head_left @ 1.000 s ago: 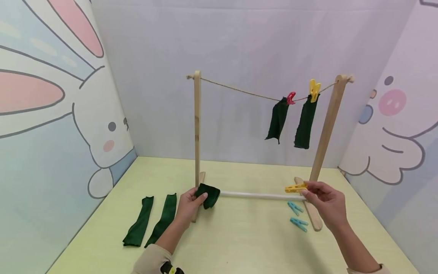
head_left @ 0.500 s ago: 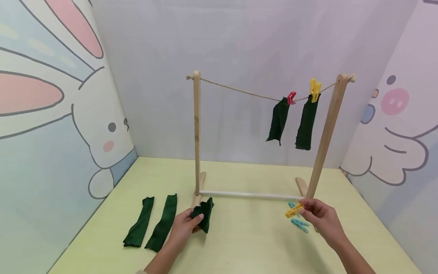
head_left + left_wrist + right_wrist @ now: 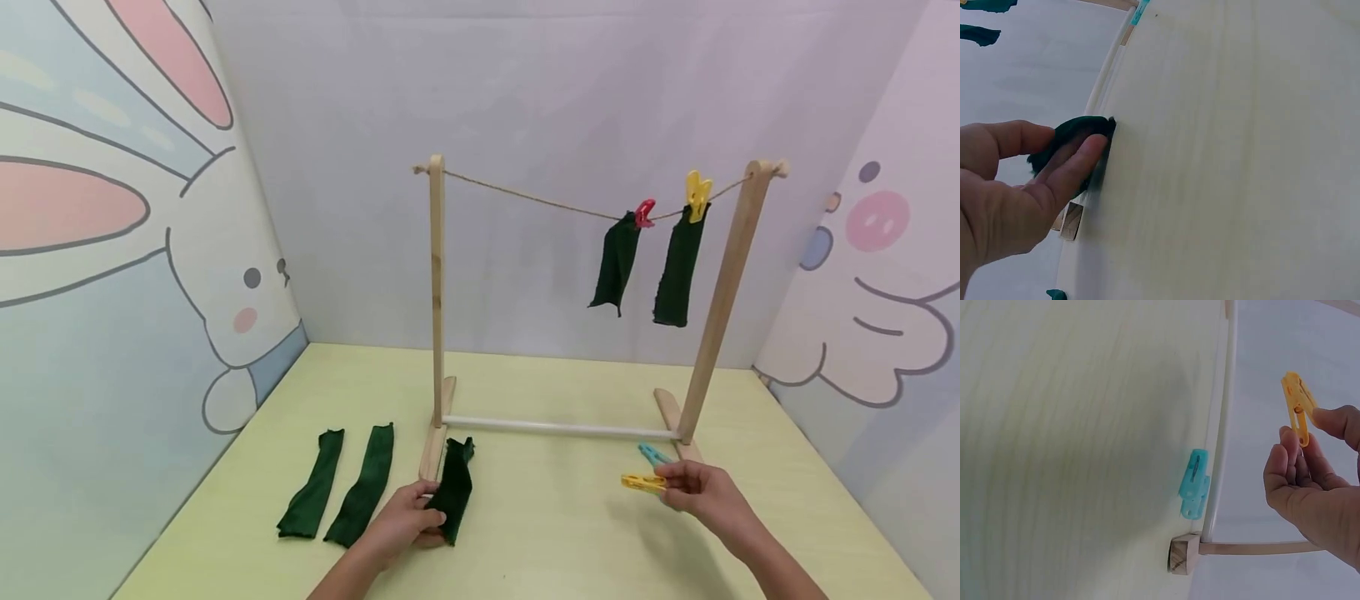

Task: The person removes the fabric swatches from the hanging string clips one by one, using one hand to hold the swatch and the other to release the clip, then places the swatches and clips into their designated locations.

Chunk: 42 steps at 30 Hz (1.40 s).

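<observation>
My left hand (image 3: 408,518) holds a dark green cloth strip (image 3: 456,490) low over the table, in front of the rack's left foot. In the left wrist view, thumb and fingers pinch this strip (image 3: 1072,131), which bends between them. On the right, my right hand (image 3: 705,492) pinches a yellow clothespin (image 3: 641,482) between thumb and fingertips. The right wrist view shows that clothespin (image 3: 1298,406) lengthwise, near blue clothespins (image 3: 1194,481) on the table. In the head view, the right hand partly covers the blue clothespins (image 3: 651,453).
A wooden rack (image 3: 437,292) carries a sagging string (image 3: 525,197). Two green strips hang from its right half, one under a red clothespin (image 3: 644,213), one under a yellow clothespin (image 3: 697,198). Two more strips (image 3: 367,483) lie at the left. A white rod (image 3: 555,428) joins the rack's feet.
My left hand has come down and nearer with the cloth strip, which has unfolded to a longer shape. The right hand has lowered the yellow clothespin toward the blue ones.
</observation>
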Available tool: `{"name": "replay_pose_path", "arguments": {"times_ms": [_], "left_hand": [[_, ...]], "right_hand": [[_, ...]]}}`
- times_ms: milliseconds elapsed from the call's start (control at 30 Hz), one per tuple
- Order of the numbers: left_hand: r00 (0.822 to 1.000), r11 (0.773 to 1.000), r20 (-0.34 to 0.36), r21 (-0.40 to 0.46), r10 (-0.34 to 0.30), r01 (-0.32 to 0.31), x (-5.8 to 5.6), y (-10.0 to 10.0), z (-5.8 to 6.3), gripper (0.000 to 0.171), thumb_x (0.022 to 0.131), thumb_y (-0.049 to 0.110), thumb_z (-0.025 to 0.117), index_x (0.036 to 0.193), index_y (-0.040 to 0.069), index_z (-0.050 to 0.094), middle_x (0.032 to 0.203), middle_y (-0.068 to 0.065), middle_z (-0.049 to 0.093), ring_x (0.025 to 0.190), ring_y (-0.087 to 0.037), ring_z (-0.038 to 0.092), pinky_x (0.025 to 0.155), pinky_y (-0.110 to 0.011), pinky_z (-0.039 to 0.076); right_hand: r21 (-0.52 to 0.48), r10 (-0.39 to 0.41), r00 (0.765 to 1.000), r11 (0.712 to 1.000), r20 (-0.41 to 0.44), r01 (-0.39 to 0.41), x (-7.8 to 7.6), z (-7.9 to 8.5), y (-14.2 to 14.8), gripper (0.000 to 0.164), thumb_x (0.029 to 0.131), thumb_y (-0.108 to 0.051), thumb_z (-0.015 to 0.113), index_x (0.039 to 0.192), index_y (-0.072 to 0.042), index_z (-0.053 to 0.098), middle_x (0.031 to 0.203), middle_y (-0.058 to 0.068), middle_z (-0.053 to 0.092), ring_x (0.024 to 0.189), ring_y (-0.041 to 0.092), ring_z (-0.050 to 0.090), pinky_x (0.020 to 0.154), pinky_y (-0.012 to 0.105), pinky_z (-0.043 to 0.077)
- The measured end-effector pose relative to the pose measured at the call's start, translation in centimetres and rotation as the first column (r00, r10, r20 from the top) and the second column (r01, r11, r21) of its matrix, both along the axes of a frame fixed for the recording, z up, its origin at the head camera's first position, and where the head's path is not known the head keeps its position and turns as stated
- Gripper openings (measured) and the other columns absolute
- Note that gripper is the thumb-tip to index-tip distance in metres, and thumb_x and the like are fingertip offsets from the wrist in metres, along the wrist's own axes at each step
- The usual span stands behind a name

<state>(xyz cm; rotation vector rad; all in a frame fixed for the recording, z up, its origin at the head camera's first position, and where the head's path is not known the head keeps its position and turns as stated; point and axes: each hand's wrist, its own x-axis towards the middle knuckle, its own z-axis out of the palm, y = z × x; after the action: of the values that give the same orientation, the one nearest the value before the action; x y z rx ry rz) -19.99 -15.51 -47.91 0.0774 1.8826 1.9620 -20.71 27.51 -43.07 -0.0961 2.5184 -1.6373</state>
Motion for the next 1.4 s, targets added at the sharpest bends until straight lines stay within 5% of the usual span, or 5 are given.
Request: {"name": "replay_pose_path", "arguments": {"times_ms": [200,433,700,1100,1400], "left_hand": [[0.998,0.991,0.047,-0.129,-0.039,0.045,0.1,-0.2,0.3,0.034,0.087,-0.004,0.055,0.120,-0.009,0.047,0.084,-0.012,0.062,0.076,-0.021,0.063,0.062,-0.033,0.053],[0.998,0.965,-0.045,-0.259,-0.054,0.040,-0.3,0.6,0.3,0.026,0.084,0.006,0.066,0.106,-0.006,0.057,0.076,-0.009,0.064,0.064,-0.018,0.061,0.055,-0.033,0.053],[0.998,0.972,-0.058,-0.234,-0.021,0.007,-0.1,-0.4,0.5,0.008,0.084,-0.004,0.059,0.091,-0.007,0.060,0.070,-0.010,0.063,0.058,-0.015,0.060,0.054,-0.030,0.053],[0.993,0.926,0.000,-0.359,-0.122,0.114,0.5,-2.6,0.8,0.007,0.084,0.003,0.063,0.083,-0.004,0.062,0.069,-0.008,0.063,0.055,-0.014,0.059,0.050,-0.028,0.050],[0.984,0.915,0.008,-0.366,-0.177,0.168,1.2,-3.7,1.0,0.006,0.083,0.006,0.065,0.082,0.001,0.063,0.070,-0.008,0.064,0.057,-0.016,0.059,0.050,-0.028,0.049]], "right_hand": [[0.003,0.076,0.995,0.997,0.064,-0.077,-0.1,-0.8,1.1,0.040,0.081,-0.004,0.071,0.109,0.018,0.053,0.093,0.011,0.063,0.081,0.017,0.061,0.069,0.029,0.051],[0.037,0.114,0.990,0.992,0.078,-0.117,-0.5,-1.6,2.2,0.042,0.081,-0.008,0.071,0.108,0.019,0.053,0.091,0.010,0.064,0.080,0.016,0.060,0.068,0.029,0.051],[0.030,0.161,0.980,0.986,0.115,-0.166,-0.3,-2.1,3.1,0.034,0.082,-0.002,0.068,0.105,0.018,0.054,0.088,0.010,0.063,0.079,0.018,0.059,0.067,0.029,0.051],[0.175,0.122,0.986,0.975,0.110,-0.140,-0.5,-2.5,3.9,0.029,0.080,-0.004,0.070,0.102,0.011,0.059,0.083,0.005,0.055,0.076,0.017,0.048,0.062,0.026,0.044],[0.112,0.150,0.978,0.979,0.148,-0.168,-0.9,-3.3,4.3,0.029,0.077,0.002,0.066,0.102,0.014,0.057,0.081,0.005,0.057,0.075,0.018,0.051,0.060,0.026,0.046]]}}
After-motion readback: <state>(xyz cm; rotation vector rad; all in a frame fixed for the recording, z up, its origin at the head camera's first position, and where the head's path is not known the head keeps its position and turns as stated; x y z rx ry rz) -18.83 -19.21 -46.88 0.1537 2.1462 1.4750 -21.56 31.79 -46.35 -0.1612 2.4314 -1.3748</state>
